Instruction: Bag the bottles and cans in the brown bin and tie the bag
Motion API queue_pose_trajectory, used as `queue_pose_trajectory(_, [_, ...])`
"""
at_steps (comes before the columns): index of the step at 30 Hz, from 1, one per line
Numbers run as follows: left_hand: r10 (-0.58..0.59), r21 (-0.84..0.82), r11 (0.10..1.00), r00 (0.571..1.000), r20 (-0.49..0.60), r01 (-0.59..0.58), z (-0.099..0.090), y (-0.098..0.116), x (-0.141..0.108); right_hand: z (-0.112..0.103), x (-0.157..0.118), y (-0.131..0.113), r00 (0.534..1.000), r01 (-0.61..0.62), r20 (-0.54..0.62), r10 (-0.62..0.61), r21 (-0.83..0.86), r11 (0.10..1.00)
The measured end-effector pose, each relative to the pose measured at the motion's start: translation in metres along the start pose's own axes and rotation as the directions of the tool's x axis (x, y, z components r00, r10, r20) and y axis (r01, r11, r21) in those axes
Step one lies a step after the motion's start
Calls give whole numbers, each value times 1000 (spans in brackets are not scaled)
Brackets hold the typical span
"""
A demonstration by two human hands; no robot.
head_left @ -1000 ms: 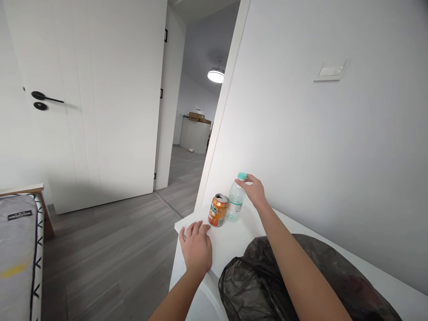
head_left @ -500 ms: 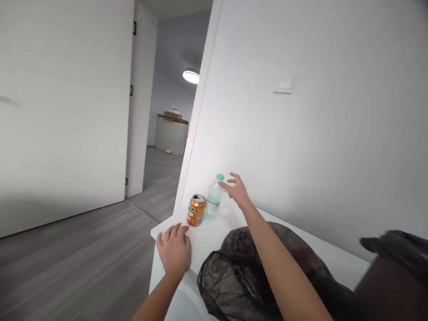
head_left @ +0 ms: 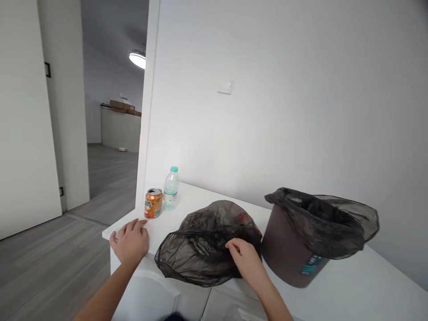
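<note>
My left hand lies with fingers spread on the front left edge of the white cabinet top. Just beyond its fingertips stands an orange drink can, its top opened. Touching or close behind the can is a clear plastic bottle with a teal cap, upright. A dark, see-through garbage bag lies slumped in front of me, with reddish contents showing through. My right hand is over the bag's right side, thumb and forefinger drawn together; whether they pinch the film is unclear.
A brown trash bin lined with a black bag stands on the right of the cabinet top. Behind it rises a white wall with a light switch. An open doorway and white door are at left.
My right hand has left the bottle's side and come back toward me to the garbage bag. The view has turned right, bringing the bin fully in. My left hand stays at the edge.
</note>
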State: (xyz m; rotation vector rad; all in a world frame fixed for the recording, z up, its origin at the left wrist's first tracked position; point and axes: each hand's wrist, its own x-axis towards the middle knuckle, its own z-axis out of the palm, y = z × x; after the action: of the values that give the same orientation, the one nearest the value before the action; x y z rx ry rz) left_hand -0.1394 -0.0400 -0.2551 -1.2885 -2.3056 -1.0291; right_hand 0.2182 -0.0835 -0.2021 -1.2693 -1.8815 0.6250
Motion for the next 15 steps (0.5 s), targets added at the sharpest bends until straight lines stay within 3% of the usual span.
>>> queue_pose_trajectory(3, [-25, -6, 1000, 999, 45, 26, -13, 6, 1, 10, -15, 25, 978, -30, -210, 8, -101, 994])
queue_pose_trajectory(6, [-42, -4, 999, 995, 93, 43, -25, 13, 1, 14, -15, 41, 941, -51, -339, 5, -126, 991])
queue_pose_trajectory(8, [-47, -1, 999, 992, 119, 48, -28, 16, 2, 12, -9, 48, 931, -78, -364, 11, -169, 983])
queue_pose_trajectory(11, [-57, -2, 998, 988, 146, 58, -29, 20, 3, 8, 6, 50, 938, -220, -330, 110, -317, 923])
queue_pose_trajectory(15, [-78, 9, 997, 980, 182, 78, -45, 30, -1, 7, 16, 29, 923, -371, -285, 258, -482, 794])
